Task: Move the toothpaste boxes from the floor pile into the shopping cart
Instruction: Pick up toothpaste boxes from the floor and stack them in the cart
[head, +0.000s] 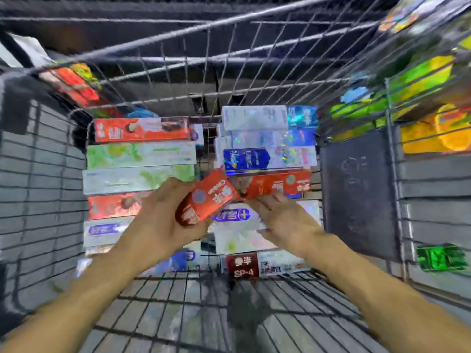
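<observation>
Inside the wire shopping cart (356, 159), above two rows of stacked toothpaste boxes (140, 154), the left hand (163, 215) grips a red toothpaste box (207, 198) by its end, while the right hand (288, 220), fingers spread, touches another red box (277, 184) just beyond it.

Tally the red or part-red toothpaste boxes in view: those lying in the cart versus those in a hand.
All-red boxes lying in the cart: 3
Held red box gripped by the left hand: 1
Part-red SP-4 box: 1
Total: 5
</observation>
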Action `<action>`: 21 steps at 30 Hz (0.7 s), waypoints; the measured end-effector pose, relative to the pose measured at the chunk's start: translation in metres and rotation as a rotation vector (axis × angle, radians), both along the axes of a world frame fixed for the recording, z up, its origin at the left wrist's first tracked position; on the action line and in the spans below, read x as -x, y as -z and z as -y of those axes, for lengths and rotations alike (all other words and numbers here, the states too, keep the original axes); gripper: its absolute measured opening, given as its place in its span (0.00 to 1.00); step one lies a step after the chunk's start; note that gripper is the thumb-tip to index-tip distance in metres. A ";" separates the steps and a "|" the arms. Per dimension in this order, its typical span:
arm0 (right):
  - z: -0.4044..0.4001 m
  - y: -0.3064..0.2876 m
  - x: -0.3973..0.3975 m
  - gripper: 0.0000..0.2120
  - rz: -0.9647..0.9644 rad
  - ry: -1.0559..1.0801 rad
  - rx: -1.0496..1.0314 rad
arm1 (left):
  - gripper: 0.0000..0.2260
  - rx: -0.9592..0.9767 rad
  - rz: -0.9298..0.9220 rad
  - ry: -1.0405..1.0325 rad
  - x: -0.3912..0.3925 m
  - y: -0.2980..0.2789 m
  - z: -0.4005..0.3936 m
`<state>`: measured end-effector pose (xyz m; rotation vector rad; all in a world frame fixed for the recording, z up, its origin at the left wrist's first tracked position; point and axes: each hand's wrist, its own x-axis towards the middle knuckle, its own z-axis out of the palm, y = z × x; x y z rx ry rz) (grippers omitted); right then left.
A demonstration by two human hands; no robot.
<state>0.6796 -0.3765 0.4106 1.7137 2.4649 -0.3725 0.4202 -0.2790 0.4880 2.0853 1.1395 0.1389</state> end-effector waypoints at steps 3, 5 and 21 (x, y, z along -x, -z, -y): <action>0.002 0.012 -0.003 0.39 -0.026 0.055 0.017 | 0.26 -0.004 0.005 0.057 0.004 0.014 0.008; 0.001 0.008 -0.006 0.37 -0.039 0.120 -0.033 | 0.28 -0.005 0.009 0.099 0.006 0.020 0.015; -0.015 -0.006 -0.042 0.46 -0.088 0.244 0.082 | 0.39 -0.336 -0.154 0.627 -0.043 0.037 0.050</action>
